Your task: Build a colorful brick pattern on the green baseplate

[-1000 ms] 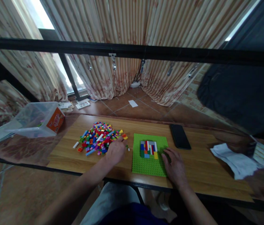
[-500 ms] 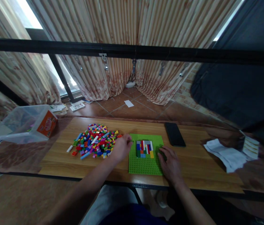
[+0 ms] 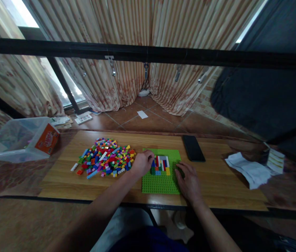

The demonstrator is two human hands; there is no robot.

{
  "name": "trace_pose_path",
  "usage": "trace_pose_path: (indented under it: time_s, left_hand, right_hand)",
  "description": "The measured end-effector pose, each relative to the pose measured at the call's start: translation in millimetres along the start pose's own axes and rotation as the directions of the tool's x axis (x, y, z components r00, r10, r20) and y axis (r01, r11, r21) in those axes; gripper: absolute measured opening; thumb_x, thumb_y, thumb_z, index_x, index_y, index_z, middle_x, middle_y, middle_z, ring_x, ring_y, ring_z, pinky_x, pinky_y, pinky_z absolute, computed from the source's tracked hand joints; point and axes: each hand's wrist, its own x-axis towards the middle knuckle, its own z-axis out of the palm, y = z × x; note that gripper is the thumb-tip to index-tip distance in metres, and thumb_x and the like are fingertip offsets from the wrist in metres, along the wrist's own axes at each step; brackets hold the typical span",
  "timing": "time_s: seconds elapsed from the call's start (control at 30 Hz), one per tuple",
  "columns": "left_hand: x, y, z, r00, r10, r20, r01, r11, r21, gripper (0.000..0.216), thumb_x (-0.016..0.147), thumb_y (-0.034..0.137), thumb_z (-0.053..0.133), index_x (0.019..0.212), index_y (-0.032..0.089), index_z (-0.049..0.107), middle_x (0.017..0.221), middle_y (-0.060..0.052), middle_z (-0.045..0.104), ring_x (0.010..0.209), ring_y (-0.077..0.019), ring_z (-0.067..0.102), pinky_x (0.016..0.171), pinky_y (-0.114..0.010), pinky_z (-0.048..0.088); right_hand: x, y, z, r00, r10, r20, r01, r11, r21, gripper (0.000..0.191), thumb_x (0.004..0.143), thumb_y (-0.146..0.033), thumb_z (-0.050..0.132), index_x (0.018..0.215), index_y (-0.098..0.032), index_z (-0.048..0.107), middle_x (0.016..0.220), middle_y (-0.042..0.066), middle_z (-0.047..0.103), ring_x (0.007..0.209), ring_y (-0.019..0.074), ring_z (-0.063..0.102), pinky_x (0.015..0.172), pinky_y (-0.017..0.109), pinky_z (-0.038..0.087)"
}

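Note:
A green studded baseplate [image 3: 160, 185] lies on the table. On it stands a low block of joined building bricks [image 3: 160, 166] in red, white, blue, grey, light blue and yellow. My left hand [image 3: 143, 163] is over the plate's left part, thumb and fingers pinched beside the block's left side. A small dark building brick seems to be in the pinch, mostly hidden by the fingers. Along the plate's right edge rests my right hand [image 3: 188, 182], fingers curved and apart from the thumb, holding no brick. Left of the plate is a loose pile of mixed bricks [image 3: 105, 157].
A black phone [image 3: 193, 148] lies behind my right hand. Crumpled white paper [image 3: 250, 170] is at the table's right end. Beyond the left end stands a clear plastic bin [image 3: 19, 140] with an orange label. A dark horizontal bar [image 3: 148, 54] crosses in front of the curtains.
My left hand has moved right, from the plate's left edge to the side of the joined bricks. My right hand stays at the plate's right edge. The view has shifted slightly.

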Motion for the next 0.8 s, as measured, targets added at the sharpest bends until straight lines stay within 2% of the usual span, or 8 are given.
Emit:
trace_pose_path:
  time_s: [0.27, 0.53, 0.8]
  left_hand:
    - [-0.1, -6.5, 7.6, 0.999, -0.022, -0.031, 0.019, 0.996, -0.085, 0.029, 0.074, 0.003, 0.056, 0.097, 0.019, 0.063, 0.09, -0.001, 0.069, 0.081, -0.013, 0.065, 0.078, -0.024, 0.052]
    - [3.2, -4.0, 9.2, 0.998, -0.065, -0.01, 0.062, 0.986, -0.155, 0.043, 0.071, 0.0, 0.054, 0.109, 0.019, 0.063, 0.091, 0.0, 0.069, 0.084, -0.0125, 0.066, 0.083, -0.025, 0.053]
    - [-0.8, -8.1, 7.9, 0.999, -0.051, -0.006, 0.048, 0.977, -0.206, 0.046, 0.07, 0.001, 0.059, 0.113, 0.019, 0.062, 0.1, -0.002, 0.07, 0.089, -0.0127, 0.066, 0.088, -0.027, 0.053]
  right_hand:
    - [0.2, -0.8, -0.7, 1.0, 0.0, -0.006, 0.0, 1.0, 0.006, 0.032, 0.091, -0.038, 0.048, 0.105, -0.017, 0.067, 0.113, 0.014, 0.064, 0.107, 0.026, 0.056, 0.094, 0.046, 0.047]
    - [0.2, -0.1, -0.3, 1.0, -0.013, -0.01, 0.013, 1.0, 0.005, 0.033, 0.092, -0.039, 0.047, 0.105, -0.017, 0.067, 0.114, 0.014, 0.064, 0.108, 0.0266, 0.056, 0.093, 0.047, 0.047]
    - [0.0, 0.5, -0.2, 1.0, -0.015, -0.006, 0.015, 1.0, -0.002, 0.033, 0.092, -0.04, 0.047, 0.105, -0.017, 0.067, 0.114, 0.015, 0.064, 0.108, 0.0265, 0.056, 0.094, 0.047, 0.047]
